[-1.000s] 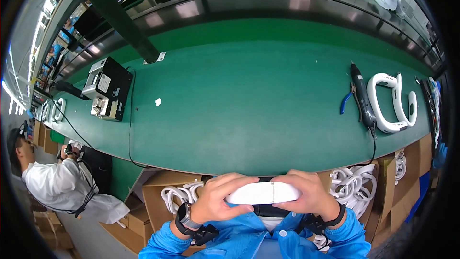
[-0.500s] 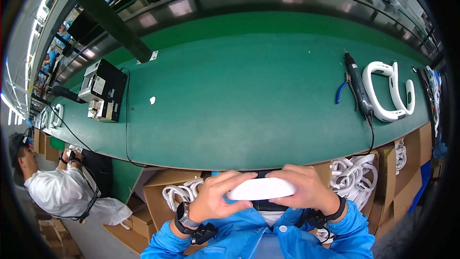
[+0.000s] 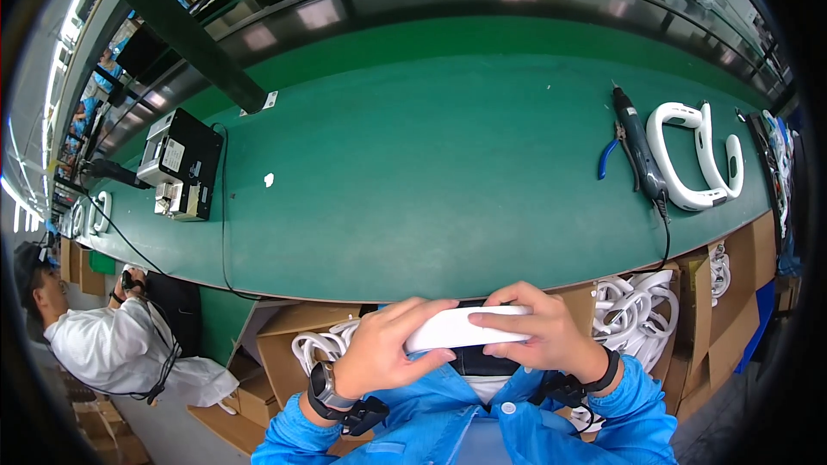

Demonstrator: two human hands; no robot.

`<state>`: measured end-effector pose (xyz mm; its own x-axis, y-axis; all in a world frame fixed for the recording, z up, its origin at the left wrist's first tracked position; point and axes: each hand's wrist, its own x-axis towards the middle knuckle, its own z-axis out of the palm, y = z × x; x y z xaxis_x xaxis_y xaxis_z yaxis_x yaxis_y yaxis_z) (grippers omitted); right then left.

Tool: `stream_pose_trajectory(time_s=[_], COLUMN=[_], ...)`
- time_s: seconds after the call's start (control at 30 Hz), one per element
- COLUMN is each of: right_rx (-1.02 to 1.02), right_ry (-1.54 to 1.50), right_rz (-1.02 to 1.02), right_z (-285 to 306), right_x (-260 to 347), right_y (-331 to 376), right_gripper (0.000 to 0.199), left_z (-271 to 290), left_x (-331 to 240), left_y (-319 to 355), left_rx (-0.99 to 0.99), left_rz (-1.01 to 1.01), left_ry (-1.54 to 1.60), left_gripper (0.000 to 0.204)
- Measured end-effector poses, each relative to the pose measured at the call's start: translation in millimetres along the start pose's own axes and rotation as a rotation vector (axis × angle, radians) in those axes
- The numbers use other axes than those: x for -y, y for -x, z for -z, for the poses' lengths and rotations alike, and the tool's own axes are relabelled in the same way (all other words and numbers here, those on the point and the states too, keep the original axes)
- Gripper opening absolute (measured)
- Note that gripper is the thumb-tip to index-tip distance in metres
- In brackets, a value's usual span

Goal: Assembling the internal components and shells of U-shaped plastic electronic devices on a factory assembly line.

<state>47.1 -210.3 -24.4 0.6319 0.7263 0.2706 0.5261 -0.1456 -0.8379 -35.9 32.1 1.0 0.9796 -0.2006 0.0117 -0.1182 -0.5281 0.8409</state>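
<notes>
A smooth white elongated plastic piece [image 3: 448, 332] is held level in front of my body, just off the near edge of the green bench. My left hand [image 3: 388, 344] grips its left end, thumb below and fingers above. Around its right end closes my right hand [image 3: 543, 331], with fingers lying across the front face. The piece's underside and far side are hidden, so its exact kind does not show.
The green workbench [image 3: 413, 181] carries an electric screwdriver [image 3: 640, 142], blue-handled pliers [image 3: 608, 158] and white curved frames [image 3: 689, 194] at right. A black-and-silver machine [image 3: 185, 164] stands left. Cardboard boxes hold white looped parts [image 3: 633, 314]. A person [image 3: 112, 344] works at far left.
My right hand's fingers have shifted from the top edge onto the front face of the white piece. The piece has tilted slightly, its right end rising.
</notes>
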Motion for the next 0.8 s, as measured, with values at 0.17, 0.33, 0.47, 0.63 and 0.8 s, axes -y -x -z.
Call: stream_pose_trajectory(time_s=[0.17,0.33,0.47,0.63,0.8], right_rx=[-0.012,-0.048,-0.053,-0.092,-0.128], right_ry=[-0.041,-0.065,-0.074,-0.050,0.060], right_rz=[-0.099,-0.097,-0.102,-0.095,-0.058], right_z=[3.2,1.2,1.3,-1.8,-0.4], right_x=[0.6,-3.1,-0.6,2.0,8.1], right_y=[0.2,0.3,-1.2,-3.7,-7.0], right_gripper=[0.052,0.050,0.049,0.046,0.041], left_z=[-16.2,-18.2,-17.4,-14.1,-14.0], left_x=[-8.3,-9.8,-10.7,-17.9,-22.6], left_y=[-11.3,-13.3,-11.5,-10.7,-10.6], left_rx=[-0.045,-0.011,-0.005,0.016,-0.005], left_rz=[-0.030,0.008,0.016,0.067,0.095], left_ry=[-0.212,-0.251,-0.271,-0.301,-0.294], left_gripper=[0.062,0.061,0.064,0.066,0.065])
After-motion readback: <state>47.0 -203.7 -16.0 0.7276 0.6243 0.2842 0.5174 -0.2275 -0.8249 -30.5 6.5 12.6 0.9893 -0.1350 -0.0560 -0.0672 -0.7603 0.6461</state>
